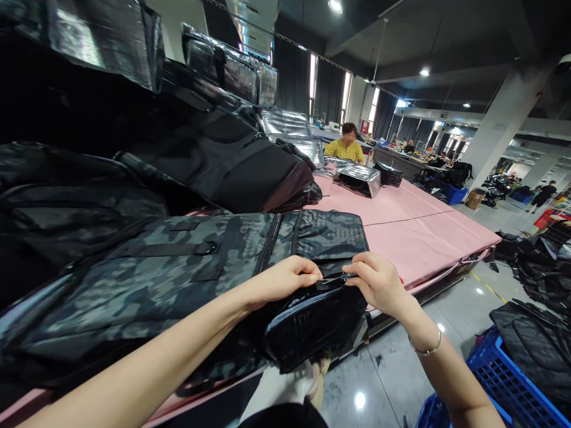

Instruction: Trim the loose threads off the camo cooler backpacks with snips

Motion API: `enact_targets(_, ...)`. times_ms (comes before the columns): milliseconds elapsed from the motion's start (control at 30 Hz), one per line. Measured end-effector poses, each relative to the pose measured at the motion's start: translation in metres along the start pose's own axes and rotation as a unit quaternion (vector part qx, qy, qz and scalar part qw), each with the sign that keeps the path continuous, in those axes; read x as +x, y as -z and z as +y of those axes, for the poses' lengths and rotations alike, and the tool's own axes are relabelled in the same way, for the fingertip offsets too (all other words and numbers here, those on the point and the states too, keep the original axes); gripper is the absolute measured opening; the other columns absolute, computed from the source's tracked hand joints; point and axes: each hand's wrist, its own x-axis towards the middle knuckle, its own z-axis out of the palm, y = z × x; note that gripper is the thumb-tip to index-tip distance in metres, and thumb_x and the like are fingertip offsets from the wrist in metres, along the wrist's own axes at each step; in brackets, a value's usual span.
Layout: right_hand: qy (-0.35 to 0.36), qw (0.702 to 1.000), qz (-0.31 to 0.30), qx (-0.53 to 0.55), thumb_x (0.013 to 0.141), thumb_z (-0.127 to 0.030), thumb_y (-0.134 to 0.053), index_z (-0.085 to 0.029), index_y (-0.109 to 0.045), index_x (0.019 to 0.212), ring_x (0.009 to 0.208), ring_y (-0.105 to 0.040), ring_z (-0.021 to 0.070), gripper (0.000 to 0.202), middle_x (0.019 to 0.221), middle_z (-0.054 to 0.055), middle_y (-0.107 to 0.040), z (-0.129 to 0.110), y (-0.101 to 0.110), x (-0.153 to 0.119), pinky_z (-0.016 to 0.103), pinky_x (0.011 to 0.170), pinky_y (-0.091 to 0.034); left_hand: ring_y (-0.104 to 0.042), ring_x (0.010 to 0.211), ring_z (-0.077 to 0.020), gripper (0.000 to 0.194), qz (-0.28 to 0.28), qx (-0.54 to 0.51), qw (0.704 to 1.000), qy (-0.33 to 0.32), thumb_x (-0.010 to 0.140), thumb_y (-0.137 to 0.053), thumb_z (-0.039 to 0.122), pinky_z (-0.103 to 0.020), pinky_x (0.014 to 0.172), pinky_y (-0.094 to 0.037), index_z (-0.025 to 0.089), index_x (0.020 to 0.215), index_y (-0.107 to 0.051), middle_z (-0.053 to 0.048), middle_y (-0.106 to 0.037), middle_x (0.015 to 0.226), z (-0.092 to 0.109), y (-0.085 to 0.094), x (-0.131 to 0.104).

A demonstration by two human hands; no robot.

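Note:
A camouflage bag [232,244] in grey, green and black lies along the near edge of the pink table, its black side pocket [316,324] hanging toward me. Both hands are at the pocket's upper edge, a short gap apart. My left hand [297,278] pinches the black edge, thumb and fingers pressed together. From the other side, my right hand [375,280] holds a small dark piece at the same edge between thumb and fingers; its exact shape is too small to tell. A thin light line shows between the fingertips.
Black bags [214,154] and silver-lined ones [289,134] are heaped at the left on the pink table [414,226]. A person in yellow [345,148] sits beyond it. A blue crate [513,368] with dark bags stands on the floor at the right.

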Motion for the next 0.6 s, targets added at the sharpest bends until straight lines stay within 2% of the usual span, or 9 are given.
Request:
enact_targets(433, 0.019, 0.999, -0.039, -0.001, 0.089, -0.025, -0.049, -0.019, -0.06, 0.092, 0.079, -0.056, 0.0164, 0.013, 0.091, 0.008, -0.059, 0.0, 0.005, 0.007, 0.029, 0.069, -0.046, -0.041, 0.061, -0.0134, 0.034, 0.001, 0.001, 1.0, 0.004, 0.066, -0.05, 0.048, -0.024, 0.06, -0.033, 0.015, 0.063, -0.056, 0.002, -0.047, 0.06, 0.001, 0.0, -0.001)
enact_targets(600, -0.018, 0.992, -0.081, 0.092, 0.085, -0.019, -0.054, -0.018, -0.058, 0.089, 0.079, -0.056, 0.0152, 0.005, 0.088, 0.005, -0.058, 0.006, 0.003, 0.015, 0.027, 0.07, -0.047, -0.038, 0.06, -0.0129, 0.033, 0.002, -0.008, 1.0, 0.012, 0.064, -0.049, 0.049, -0.024, 0.059, -0.03, 0.016, 0.06, -0.052, 0.003, -0.043, 0.058, 0.002, 0.0, -0.002)
